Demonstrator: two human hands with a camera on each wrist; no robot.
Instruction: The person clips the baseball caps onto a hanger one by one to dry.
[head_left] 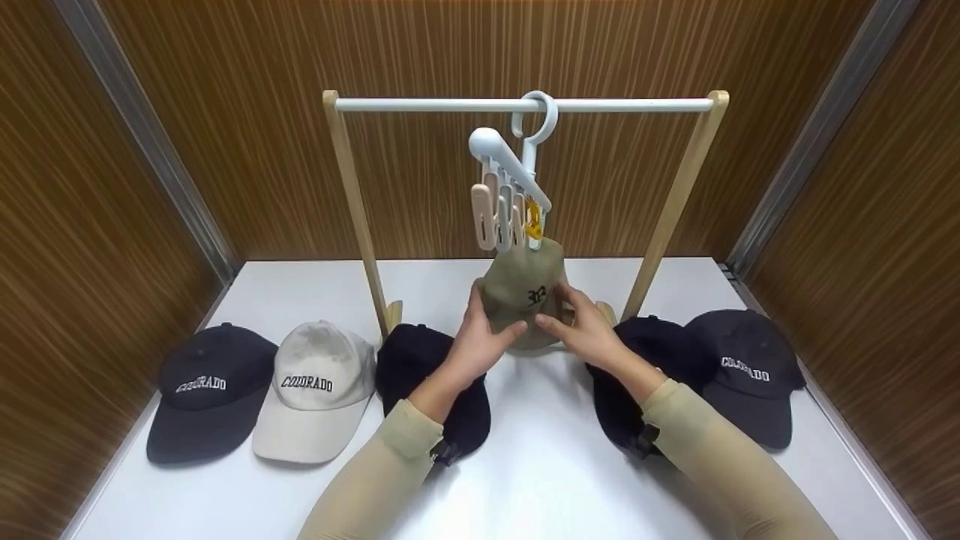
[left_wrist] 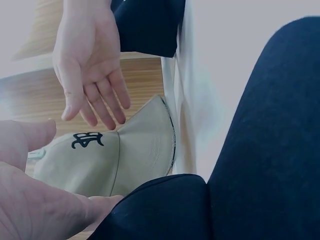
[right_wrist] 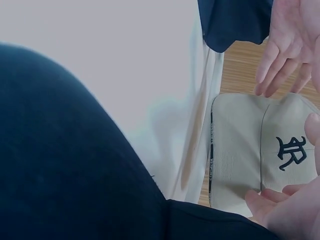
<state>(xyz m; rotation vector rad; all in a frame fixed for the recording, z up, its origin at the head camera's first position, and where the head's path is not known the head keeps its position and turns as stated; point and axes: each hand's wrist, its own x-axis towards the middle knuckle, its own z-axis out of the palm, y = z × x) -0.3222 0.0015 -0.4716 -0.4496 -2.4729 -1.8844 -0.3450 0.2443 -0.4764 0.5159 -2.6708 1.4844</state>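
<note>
A khaki cap (head_left: pixel 517 277) with a dark gothic letter hangs from a clip of the white hanger (head_left: pixel 514 169), brim downward. My left hand (head_left: pixel 480 337) is at the cap's left side, its fingers extended along the edge and thumb over the front. Opposite it, my right hand (head_left: pixel 592 330) is at the right side with fingers loosely extended. In the left wrist view the right hand (left_wrist: pixel 92 65) shows its palm and straight fingers beside the brim. The right wrist view shows the left hand (right_wrist: pixel 290 55) with spread fingers close to the cap (right_wrist: pixel 235 150).
The hanger hooks over a white rail (head_left: pixel 435 105) with wooden legs. Several pink and grey clips (head_left: pixel 484 217) dangle beside the cap. Left on the white table (head_left: pixel 536 465) lie a navy cap (head_left: pixel 214 367), a beige cap (head_left: pixel 311 390) and a black cap (head_left: pixel 465 420); dark caps (head_left: pixel 750 375) lie right.
</note>
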